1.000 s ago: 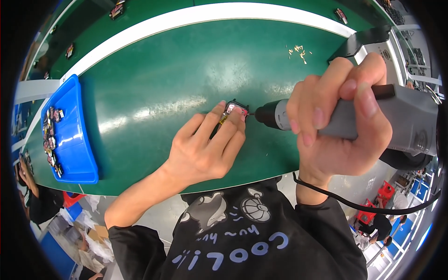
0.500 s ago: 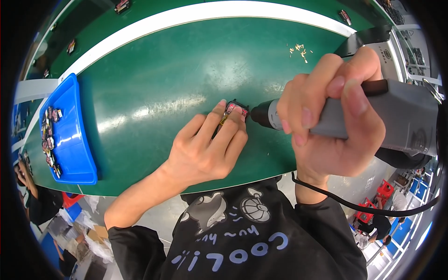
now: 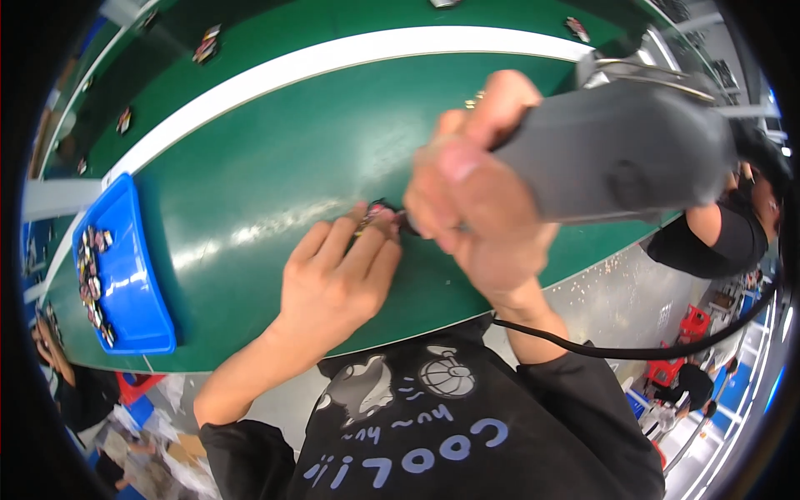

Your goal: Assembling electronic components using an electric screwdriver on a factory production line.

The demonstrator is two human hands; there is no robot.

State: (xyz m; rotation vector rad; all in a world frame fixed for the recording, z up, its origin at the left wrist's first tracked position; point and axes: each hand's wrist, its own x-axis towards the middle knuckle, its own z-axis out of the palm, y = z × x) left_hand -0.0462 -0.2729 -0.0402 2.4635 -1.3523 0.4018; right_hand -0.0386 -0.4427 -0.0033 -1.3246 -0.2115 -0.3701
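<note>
My left hand (image 3: pixel 333 271) has its fingertips on a small black-and-pink part (image 3: pixel 379 208), pressing it against the green tabletop (image 3: pixel 250 167). The part's exact kind is hard to make out, as the fingers cover much of it. My right hand (image 3: pixel 479 196), smeared by motion, is wrapped round a grey electric screwdriver (image 3: pixel 617 150) tilted up toward me. The screwdriver's dark nose shows only in part beside the right edge of the small part. My right hand hides the rest, so I cannot tell whether they touch.
On the left, a blue tray (image 3: pixel 137 283) holds several small dark parts (image 3: pixel 90 283). A white divider (image 3: pixel 275 71) separates the tabletop from a green strip carrying scattered parts (image 3: pixel 207 44). A black cable (image 3: pixel 617 352) loops right. A co-worker's black sleeve (image 3: pixel 704 246) shows there.
The view has shifted. The screwdriver and my right hand have moved left, and the tool's rear end looms larger and higher. My left hand still presses the small part. A co-worker's arm now shows at right.
</note>
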